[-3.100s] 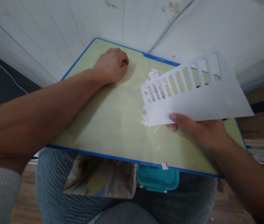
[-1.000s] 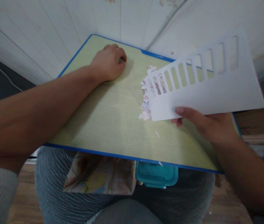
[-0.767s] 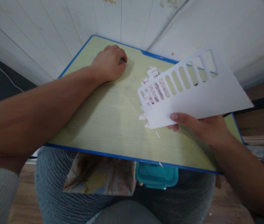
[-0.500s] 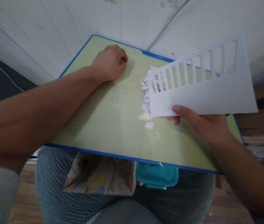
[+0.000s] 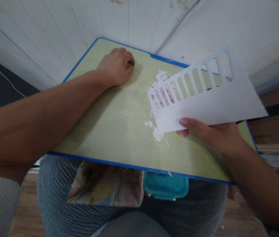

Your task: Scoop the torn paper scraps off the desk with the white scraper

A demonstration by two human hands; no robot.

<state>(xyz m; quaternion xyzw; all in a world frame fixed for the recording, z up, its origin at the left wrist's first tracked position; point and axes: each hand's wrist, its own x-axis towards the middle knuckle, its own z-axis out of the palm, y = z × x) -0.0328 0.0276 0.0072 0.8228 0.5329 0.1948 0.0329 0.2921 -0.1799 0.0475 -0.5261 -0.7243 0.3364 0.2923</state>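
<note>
Slotted card above paper scraps, right hand

2 hands in view over a pale green desk with a blue rim. Right hand: fingers closed on the near edge of the white slotted card, thumb on top, fingertips underneath. Card slants over the right half of the desk; its left end overlaps the paper scraps, which show through the leftmost slots. Middle slots show bare desk. Contact between card and scraps: cannot tell.

Left hand: rests near the far left corner, fingers curled narrow; cannot tell whether anything is inside.

Loose bits lie at the card's near left corner, a thin sliver just beside. Below the near rim: patterned cloth and, to its right, a teal container.
</note>
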